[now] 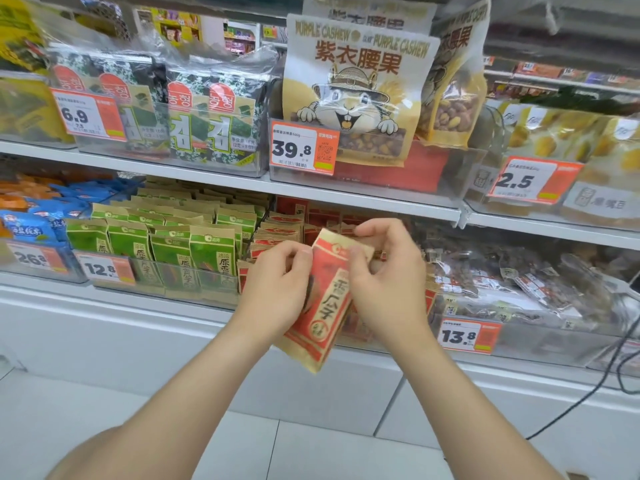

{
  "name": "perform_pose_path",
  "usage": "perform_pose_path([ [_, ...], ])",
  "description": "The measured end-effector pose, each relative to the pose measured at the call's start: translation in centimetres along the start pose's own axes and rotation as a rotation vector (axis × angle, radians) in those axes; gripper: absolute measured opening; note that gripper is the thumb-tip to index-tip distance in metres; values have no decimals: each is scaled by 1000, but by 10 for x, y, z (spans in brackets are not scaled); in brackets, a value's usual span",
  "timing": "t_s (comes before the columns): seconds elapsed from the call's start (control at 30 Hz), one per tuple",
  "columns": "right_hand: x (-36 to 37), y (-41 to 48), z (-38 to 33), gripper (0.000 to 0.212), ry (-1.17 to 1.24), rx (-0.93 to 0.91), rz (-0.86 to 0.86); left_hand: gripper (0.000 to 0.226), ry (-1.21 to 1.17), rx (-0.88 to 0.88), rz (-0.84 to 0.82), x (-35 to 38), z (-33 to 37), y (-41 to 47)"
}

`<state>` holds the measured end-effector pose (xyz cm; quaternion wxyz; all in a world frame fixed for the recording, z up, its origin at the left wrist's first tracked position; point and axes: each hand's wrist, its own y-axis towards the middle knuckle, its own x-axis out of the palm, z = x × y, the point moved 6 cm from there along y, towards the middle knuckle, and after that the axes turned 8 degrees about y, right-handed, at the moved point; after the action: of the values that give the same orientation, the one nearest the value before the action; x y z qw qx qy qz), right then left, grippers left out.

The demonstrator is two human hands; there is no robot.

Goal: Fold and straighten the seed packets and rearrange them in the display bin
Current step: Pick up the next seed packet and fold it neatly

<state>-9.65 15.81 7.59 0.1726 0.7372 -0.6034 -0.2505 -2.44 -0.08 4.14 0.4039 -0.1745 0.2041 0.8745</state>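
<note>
Both hands grasp one red packet (323, 299), held tilted in front of the bin (349, 336) of red packets. Left hand (277, 282) pinches its left edge; right hand (386, 271) pinches its top.
</note>
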Motion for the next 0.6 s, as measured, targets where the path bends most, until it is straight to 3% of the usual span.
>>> perform_pose_path([
  [0.1, 8, -10, 7, 23, 39, 195, -88, 30, -77, -123, -40, 4, -11, -4],
  [0.17, 11, -15, 9, 14, 207, 403, -173, 24, -136, -228, -9, 2, -20, -6],
  [0.23, 14, -22, 9, 20, 332, 573, -265, 12, -180, -283, 29, -1, -25, -9],
  [0.37, 21, -34, 6, 24, 340, 639, -423, 23, -84, -206, 29, -1, -24, -12],
  [0.6, 28, -41, 12, 25, 280, 668, -386, 20, -116, -225, -61, 7, -13, -24],
])
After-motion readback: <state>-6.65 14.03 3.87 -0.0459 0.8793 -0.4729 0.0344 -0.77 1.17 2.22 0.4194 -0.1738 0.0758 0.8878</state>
